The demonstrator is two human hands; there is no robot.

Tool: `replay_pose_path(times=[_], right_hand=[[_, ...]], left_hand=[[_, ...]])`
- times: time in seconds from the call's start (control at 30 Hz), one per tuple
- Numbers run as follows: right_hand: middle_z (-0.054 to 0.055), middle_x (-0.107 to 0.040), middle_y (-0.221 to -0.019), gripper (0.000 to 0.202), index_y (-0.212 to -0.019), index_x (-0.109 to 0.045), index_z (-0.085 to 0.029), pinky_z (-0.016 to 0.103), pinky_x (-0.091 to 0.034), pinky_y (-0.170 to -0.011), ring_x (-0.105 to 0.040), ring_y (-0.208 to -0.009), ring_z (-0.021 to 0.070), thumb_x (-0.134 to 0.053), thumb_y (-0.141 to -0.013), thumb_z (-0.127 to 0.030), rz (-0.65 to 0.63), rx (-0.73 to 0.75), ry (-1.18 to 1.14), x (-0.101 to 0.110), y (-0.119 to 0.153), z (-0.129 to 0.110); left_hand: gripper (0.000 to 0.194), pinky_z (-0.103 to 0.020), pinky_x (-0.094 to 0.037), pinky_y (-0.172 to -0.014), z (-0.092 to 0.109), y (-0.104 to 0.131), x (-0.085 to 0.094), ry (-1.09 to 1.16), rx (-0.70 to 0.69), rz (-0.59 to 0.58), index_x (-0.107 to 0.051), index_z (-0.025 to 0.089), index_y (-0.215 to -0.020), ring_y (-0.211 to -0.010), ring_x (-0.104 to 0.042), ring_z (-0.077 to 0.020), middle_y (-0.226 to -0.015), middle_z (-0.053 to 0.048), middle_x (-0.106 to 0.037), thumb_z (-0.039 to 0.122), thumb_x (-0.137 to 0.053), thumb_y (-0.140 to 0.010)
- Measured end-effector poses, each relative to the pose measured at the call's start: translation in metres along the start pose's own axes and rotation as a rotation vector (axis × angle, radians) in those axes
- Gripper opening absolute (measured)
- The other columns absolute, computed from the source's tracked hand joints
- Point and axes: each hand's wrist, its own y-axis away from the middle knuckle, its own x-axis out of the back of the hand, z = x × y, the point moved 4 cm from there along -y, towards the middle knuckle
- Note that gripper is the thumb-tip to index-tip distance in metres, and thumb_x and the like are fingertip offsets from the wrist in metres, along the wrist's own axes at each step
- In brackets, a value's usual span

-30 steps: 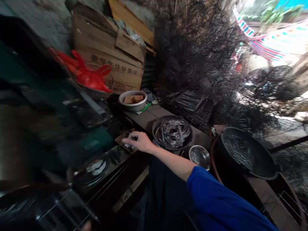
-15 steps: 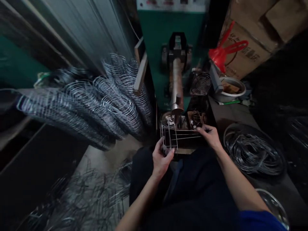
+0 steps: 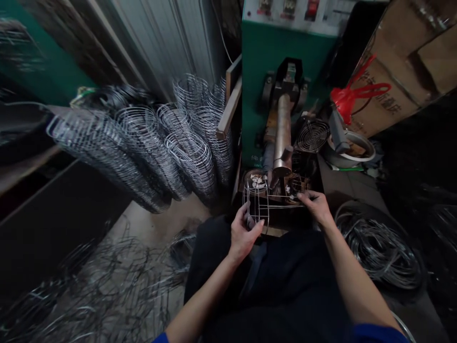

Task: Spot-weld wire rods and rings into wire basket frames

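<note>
My left hand [image 3: 245, 232] is closed around the lower end of a small wire frame [image 3: 257, 202], a cage of thin metal rods bent into rounded loops. To the right, my right hand [image 3: 316, 206] pinches the end of a thin wire piece [image 3: 283, 206], whose long rods reach left to the frame. Whether the rods are joined to the frame I cannot tell. Just above the frame is the lower end of a machine's metal arm [image 3: 283, 138], fixed to a green machine body [image 3: 260, 52].
Tall stacks of wire rings [image 3: 189, 152] lean at the left. Loose bent wires [image 3: 121, 286] cover the floor. On the right lie a wire coil [image 3: 378, 243], a round basin [image 3: 357, 147], a small fan [image 3: 312, 135], a red plastic bag [image 3: 344, 102] and cardboard boxes [image 3: 392, 85].
The camera view has turned, shifting the machine and stacks to the right. The wire frame stays in my left hand and the rods in my right, both close to the machine arm.
</note>
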Motion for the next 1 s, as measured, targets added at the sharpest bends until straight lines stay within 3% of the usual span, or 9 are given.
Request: replay_pose_path(times=[0.33,1.0], right_hand=[[-0.006,-0.025,-0.056,0.062,-0.051,-0.029,-0.022,0.026,-0.022,-0.054,-0.023,-0.056,0.0094,-0.074,-0.07,-0.061,0.003,0.018,-0.009,0.003,-0.01,0.002],[-0.006,-0.03,-0.052,0.061,-0.05,-0.036,-0.021,0.026,-0.024,-0.051,-0.025,-0.052,0.0088,-0.077,-0.067,-0.063,0.021,0.016,-0.001,0.006,-0.023,0.003]], left_hand=[[0.071,-0.02,-0.038,-0.052,0.002,-0.006,-0.008,0.009,-0.013,0.006,-0.051,0.015,-0.136,-0.052,-0.039,-0.006,-0.063,0.01,-0.041,0.032,-0.079,-0.074],[0.071,-0.02,-0.033,-0.054,0.0,-0.024,-0.012,-0.005,-0.045,0.014,-0.055,0.016,-0.135,-0.056,-0.037,-0.0074,-0.063,0.009,-0.04,0.034,-0.08,-0.071]])
